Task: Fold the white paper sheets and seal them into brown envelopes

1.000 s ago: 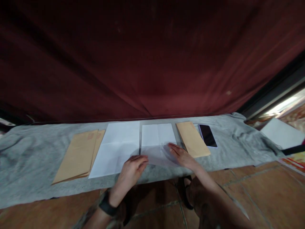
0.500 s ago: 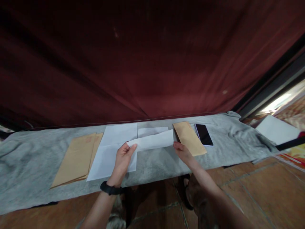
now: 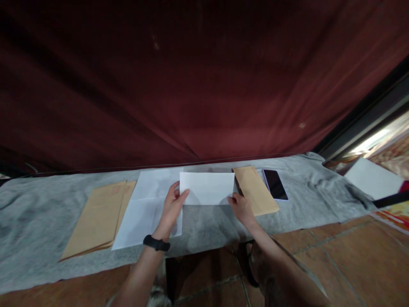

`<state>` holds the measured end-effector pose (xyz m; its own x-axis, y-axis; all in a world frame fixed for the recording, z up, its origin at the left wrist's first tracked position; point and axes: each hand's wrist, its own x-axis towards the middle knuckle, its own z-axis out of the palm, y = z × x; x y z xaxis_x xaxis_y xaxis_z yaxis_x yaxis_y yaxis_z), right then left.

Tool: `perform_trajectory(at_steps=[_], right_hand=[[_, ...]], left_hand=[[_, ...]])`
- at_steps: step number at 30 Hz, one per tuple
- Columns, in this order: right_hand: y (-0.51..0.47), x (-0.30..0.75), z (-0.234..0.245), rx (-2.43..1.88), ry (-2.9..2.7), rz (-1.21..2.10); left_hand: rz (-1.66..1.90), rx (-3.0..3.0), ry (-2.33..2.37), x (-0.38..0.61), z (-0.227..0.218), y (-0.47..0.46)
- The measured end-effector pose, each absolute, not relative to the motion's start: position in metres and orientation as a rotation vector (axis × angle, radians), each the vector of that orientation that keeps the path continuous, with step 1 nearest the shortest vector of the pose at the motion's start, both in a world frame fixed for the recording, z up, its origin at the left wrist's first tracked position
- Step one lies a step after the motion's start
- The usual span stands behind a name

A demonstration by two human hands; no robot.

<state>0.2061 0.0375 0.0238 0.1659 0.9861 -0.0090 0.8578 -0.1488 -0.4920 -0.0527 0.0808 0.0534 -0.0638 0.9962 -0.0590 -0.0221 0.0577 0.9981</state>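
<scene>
A folded white sheet of paper (image 3: 207, 188) is held up flat-faced above the grey cloth. My left hand (image 3: 173, 204) pinches its left edge, thumb on the near face. At the lower right corner my right hand (image 3: 240, 207) grips it between thumb and fingers. Behind the left hand lie larger white sheets (image 3: 140, 217) with a crease across them. A brown envelope (image 3: 257, 189) rests just right of the held paper, close to my right hand. Whatever lies directly behind the held paper is hidden.
Brown envelopes (image 3: 96, 213) lie stacked at the left of the grey cloth (image 3: 319, 192). A phone (image 3: 275, 184) with a dark screen sits right of the single envelope. A dark red curtain (image 3: 204, 85) hangs along the back edge. A white box-like object (image 3: 373, 179) stands at far right.
The folded paper has turned from a tilted, narrow view to a level one with its broad face showing. My left hand has moved slightly right; both hands keep hold.
</scene>
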Motion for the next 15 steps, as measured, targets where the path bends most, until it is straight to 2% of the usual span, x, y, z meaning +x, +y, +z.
perform_trajectory(at_steps=[9,15], right_hand=[[0.043,0.198,0.028,-2.237,-1.726,0.411],[0.044,0.193,0.029,-2.287,-1.763,0.329]], left_hand=[[0.978,1.663,1.725,-0.051,0.030,0.092],[0.970,1.741,1.761,-0.045,0.023,0.097]])
